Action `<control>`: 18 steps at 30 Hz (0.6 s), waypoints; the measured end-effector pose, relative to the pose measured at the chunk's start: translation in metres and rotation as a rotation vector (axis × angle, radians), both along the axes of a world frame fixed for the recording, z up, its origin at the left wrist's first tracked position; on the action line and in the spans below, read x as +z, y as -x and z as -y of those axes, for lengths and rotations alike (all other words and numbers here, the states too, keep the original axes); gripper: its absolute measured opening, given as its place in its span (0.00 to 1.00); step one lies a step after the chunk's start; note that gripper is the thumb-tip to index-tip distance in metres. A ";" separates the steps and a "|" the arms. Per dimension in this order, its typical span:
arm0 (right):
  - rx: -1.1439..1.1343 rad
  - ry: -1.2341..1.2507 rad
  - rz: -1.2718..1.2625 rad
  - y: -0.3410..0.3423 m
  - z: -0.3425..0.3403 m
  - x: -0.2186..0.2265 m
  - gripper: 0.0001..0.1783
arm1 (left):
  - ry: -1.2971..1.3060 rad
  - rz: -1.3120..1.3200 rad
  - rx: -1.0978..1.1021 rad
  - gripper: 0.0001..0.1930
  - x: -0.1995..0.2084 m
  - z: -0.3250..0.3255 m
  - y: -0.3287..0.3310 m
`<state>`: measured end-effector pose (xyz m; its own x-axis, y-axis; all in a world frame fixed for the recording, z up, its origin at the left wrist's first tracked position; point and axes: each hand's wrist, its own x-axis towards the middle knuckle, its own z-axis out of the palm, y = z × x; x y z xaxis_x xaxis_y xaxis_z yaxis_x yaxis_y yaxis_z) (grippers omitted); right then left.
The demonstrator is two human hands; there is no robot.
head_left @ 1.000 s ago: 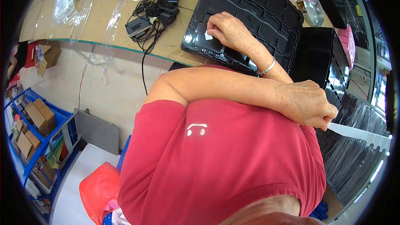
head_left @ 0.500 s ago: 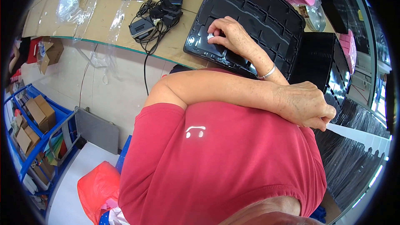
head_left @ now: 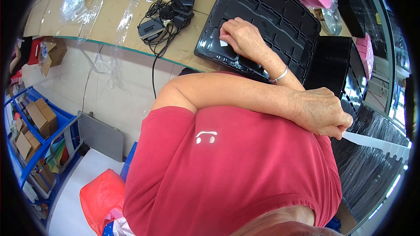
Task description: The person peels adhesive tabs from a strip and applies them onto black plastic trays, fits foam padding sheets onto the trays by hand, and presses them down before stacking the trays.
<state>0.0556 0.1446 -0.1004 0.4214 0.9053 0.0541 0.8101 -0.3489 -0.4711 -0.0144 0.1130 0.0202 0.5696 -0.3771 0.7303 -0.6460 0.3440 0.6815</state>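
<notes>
A cardboard-covered table (head_left: 109, 22) carries a black compartment tray (head_left: 280, 13) and tangled cables (head_left: 164, 19). The right hand (head_left: 243, 37) rests fingers-down in a tray compartment, pressing a small white label (head_left: 223, 43). The left hand (head_left: 321, 113), arm crossed over, pinches a white strip (head_left: 376, 142) closed-fisted.

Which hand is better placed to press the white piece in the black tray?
Right. The right hand rests on the black tray, fingertips at the white piece; the left hand is off-tray, pinching a white strip.
</notes>
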 end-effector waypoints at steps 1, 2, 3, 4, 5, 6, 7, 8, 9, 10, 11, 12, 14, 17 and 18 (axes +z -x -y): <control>-0.003 -0.060 0.057 0.004 0.003 -0.004 0.05 | -0.007 0.008 0.008 0.09 0.001 0.000 -0.001; -0.002 -0.059 0.058 0.008 0.004 -0.007 0.05 | -0.006 0.009 0.010 0.09 0.001 0.000 0.000; -0.040 -0.102 0.107 0.013 0.004 -0.009 0.05 | -0.006 0.003 0.015 0.09 0.002 0.000 0.000; -0.082 -0.147 0.157 0.017 0.005 -0.010 0.05 | -0.008 -0.001 0.017 0.09 0.002 0.001 0.001; -0.106 -0.160 0.171 0.021 0.006 -0.012 0.05 | -0.010 0.003 0.011 0.09 0.003 0.003 0.002; -0.114 -0.161 0.176 0.023 0.008 -0.011 0.05 | -0.024 -0.006 -0.019 0.09 0.003 0.006 0.004; -0.099 -0.204 0.184 0.023 0.009 -0.009 0.05 | -0.042 -0.014 -0.043 0.09 0.002 0.006 0.005; -0.087 -0.246 0.193 0.024 0.010 -0.008 0.04 | -0.047 -0.009 -0.047 0.09 0.001 0.007 0.007; -0.133 -0.321 0.170 0.025 0.016 -0.001 0.04 | -0.050 -0.004 -0.050 0.09 -0.001 0.007 0.010; -0.169 -0.395 0.140 0.023 0.024 0.009 0.03 | -0.052 -0.004 -0.042 0.09 -0.003 0.005 0.011; -0.178 -0.382 0.087 0.022 0.037 0.028 0.03 | -0.058 -0.007 -0.031 0.09 -0.001 0.003 0.012; -0.207 -0.352 -0.010 0.023 0.053 0.048 0.02 | -0.065 -0.006 -0.037 0.09 0.001 0.003 0.013; -0.282 -0.271 -0.043 0.026 0.084 0.074 0.02 | -0.054 -0.001 -0.050 0.09 -0.001 0.007 0.010; -0.555 -0.229 0.020 0.053 0.146 0.097 0.06 | -0.064 0.008 -0.037 0.09 0.000 0.019 0.004; -0.695 -0.199 -0.053 0.069 0.164 0.109 0.05 | -0.123 0.040 0.070 0.09 0.002 0.030 0.001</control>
<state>-0.0133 -0.0197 0.0084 0.9025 0.4022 0.1540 0.4067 -0.6784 -0.6119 -0.0156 0.0832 0.0225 0.5694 -0.4253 0.7035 -0.6928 0.2124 0.6892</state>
